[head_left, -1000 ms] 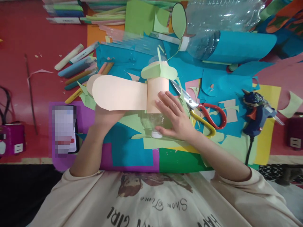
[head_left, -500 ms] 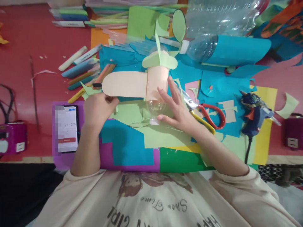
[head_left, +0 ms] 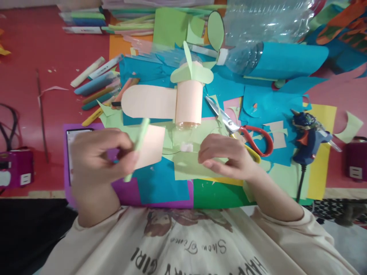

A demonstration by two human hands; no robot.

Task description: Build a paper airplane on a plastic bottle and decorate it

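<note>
My left hand (head_left: 103, 156), somewhat blurred, is pinched on a peach paper piece (head_left: 151, 147) with a light green strip (head_left: 140, 145) along its near edge. It is held up over the front left of the papers. My right hand (head_left: 225, 156) is loosely curled beside the white cap of a small clear bottle, with nothing visible in its fingers. That bottle (head_left: 185, 135) lies with its cap towards me, wrapped in a peach paper band (head_left: 189, 101). A rounded peach flap (head_left: 150, 101) extends left from the band, and pale green leaf-like paper pieces (head_left: 192, 72) sit at its far end.
Red- and yellow-handled scissors (head_left: 258, 137) lie right of the bottle, with a blue glue gun (head_left: 308, 147) farther right. Several markers (head_left: 97, 82) lie at left, above a phone (head_left: 70, 152). A blue-wrapped bottle (head_left: 292, 59) lies at the back right.
My left hand has come towards me and left, lifting the peach piece with the green strip. My right hand has drawn back from the wrapped bottle, its spread fingers now curled.
</note>
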